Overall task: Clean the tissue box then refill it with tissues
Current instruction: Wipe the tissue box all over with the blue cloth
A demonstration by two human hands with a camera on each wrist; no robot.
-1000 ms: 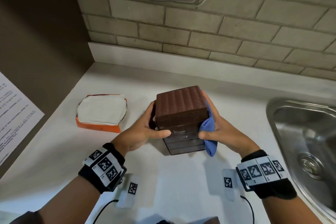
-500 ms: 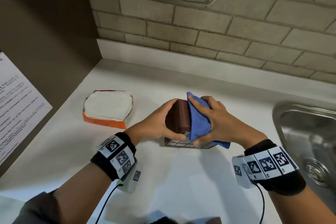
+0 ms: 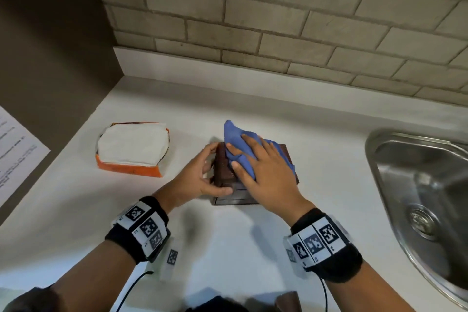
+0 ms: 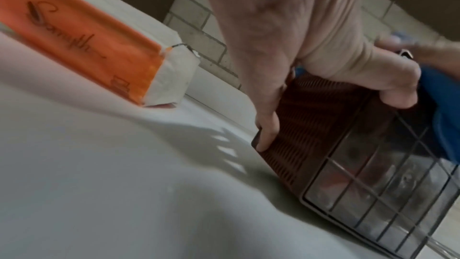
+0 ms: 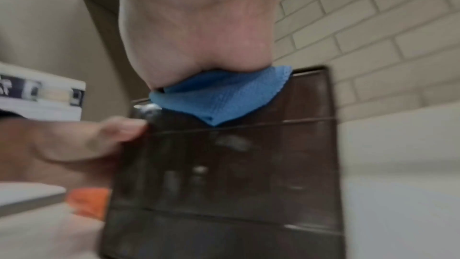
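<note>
The brown ribbed tissue box (image 3: 223,172) lies on the white counter (image 3: 228,240), its clear gridded face (image 4: 373,194) turned toward me. My left hand (image 3: 210,172) grips the box's left side, thumb on the near face and fingers behind. My right hand (image 3: 263,167) lies flat with spread fingers on a blue cloth (image 3: 234,138), pressing it onto the box's top. The cloth (image 5: 224,94) sticks out from under the palm over the box (image 5: 224,164). An opened orange pack of white tissues (image 3: 131,147) sits to the left, apart from the box.
A steel sink (image 3: 417,185) is sunk into the counter at the right. A brick wall (image 3: 278,33) runs along the back and a brown side wall (image 3: 50,45) closes the left. A printed sheet (image 3: 15,152) hangs at the far left.
The box stood taller in both hands with the cloth at its right side. It now lies lower on the counter, and my right hand has brought the cloth over its top.
</note>
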